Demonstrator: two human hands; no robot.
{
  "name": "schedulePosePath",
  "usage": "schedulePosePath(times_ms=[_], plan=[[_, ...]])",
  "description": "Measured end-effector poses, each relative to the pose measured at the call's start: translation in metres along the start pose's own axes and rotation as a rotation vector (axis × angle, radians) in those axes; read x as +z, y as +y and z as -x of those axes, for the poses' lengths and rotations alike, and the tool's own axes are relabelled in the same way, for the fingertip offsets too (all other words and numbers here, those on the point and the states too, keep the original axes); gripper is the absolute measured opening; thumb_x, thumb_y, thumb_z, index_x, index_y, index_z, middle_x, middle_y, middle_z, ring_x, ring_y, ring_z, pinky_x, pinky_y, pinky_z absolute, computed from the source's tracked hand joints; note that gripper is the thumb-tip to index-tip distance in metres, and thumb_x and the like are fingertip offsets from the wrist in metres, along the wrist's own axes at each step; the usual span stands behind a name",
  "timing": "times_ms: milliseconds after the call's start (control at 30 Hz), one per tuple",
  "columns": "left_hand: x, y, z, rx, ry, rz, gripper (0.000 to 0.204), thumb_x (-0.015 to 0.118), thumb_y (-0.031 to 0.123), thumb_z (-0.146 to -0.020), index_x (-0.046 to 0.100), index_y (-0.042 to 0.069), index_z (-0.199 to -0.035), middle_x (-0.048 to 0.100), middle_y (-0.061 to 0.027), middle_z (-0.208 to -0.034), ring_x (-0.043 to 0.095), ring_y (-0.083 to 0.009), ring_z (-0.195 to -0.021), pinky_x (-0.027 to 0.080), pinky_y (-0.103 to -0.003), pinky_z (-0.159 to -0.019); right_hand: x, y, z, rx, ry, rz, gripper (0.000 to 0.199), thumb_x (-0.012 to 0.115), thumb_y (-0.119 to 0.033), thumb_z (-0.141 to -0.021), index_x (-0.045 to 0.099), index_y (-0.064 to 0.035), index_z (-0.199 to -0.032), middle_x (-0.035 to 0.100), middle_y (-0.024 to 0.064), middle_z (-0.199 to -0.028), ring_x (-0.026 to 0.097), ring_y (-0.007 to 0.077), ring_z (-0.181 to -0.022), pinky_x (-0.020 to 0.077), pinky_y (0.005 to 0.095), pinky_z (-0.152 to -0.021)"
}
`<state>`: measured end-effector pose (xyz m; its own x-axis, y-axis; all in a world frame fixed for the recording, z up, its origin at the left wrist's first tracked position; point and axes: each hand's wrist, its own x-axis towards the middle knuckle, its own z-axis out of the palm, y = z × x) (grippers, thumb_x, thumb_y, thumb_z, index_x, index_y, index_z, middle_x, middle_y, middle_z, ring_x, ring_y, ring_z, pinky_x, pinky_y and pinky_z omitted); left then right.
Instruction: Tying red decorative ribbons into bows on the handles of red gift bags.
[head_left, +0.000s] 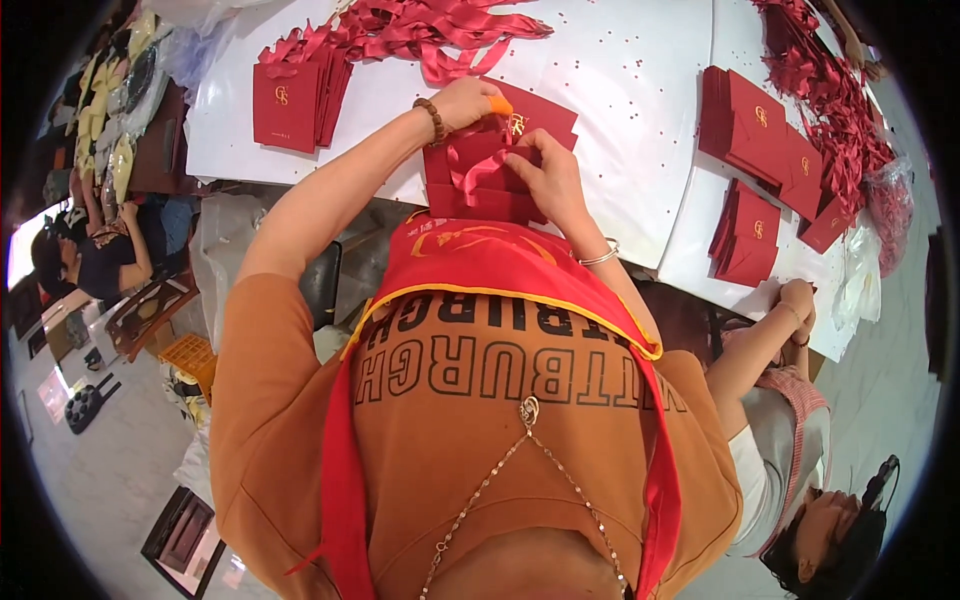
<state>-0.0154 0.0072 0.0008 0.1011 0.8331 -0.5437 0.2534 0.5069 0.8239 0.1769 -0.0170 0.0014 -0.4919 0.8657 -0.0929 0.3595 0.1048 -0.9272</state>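
Observation:
A small dark red paper gift bag (480,205) is at the table's near edge, right in front of my body. A glossy pinkish-red ribbon (466,178) loops across its upper part. My left hand (468,104), with a beaded bracelet and an orange finger cover, pinches at the ribbon near the bag's top; its fingertips are partly hidden. From the right, my right hand (550,178), wearing a bangle, has its thumb and fingers closed on the ribbon. Another red bag (548,112) lies flat just behind both hands.
Red bags (290,105) stand grouped at the left, below a heap of ribbons (430,30). More bags (752,120) and ribbons (845,130) are at the right. Small dark specks dot the white table (640,130). A co-worker (790,420) sits close on my right.

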Motion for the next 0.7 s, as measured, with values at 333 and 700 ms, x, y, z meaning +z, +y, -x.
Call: schedulePosePath(times_ms=[333, 700], plan=[[0.008, 0.013, 0.004, -0.054, -0.026, -0.216, 0.044, 0.048, 0.046, -0.086, 0.06, 0.004, -0.08, 0.054, -0.0006, -0.066, 0.046, -0.0089, -0.056, 0.036, -0.022, -0.047, -0.003, -0.001, -0.001, 0.083, -0.043, -0.099, 0.019, 0.067, -0.011, -0.072, 0.055, -0.0019, -0.085, 0.055, 0.0097, -0.069, 0.05, 0.0181, -0.06, 0.0419, 0.0295, -0.058], [0.001, -0.002, -0.027, 0.578, 0.188, -0.37, 0.021, 0.058, 0.017, -0.082, 0.057, 0.008, -0.101, 0.057, -0.0031, -0.085, 0.051, -0.0076, -0.069, 0.043, -0.023, -0.062, -0.012, 0.0, 0.0, -0.103, -0.164, -0.037, 0.019, 0.066, -0.007, -0.075, 0.056, -0.0027, -0.091, 0.053, -0.0002, -0.07, 0.046, 0.0066, -0.062, 0.0401, 0.022, -0.057]])
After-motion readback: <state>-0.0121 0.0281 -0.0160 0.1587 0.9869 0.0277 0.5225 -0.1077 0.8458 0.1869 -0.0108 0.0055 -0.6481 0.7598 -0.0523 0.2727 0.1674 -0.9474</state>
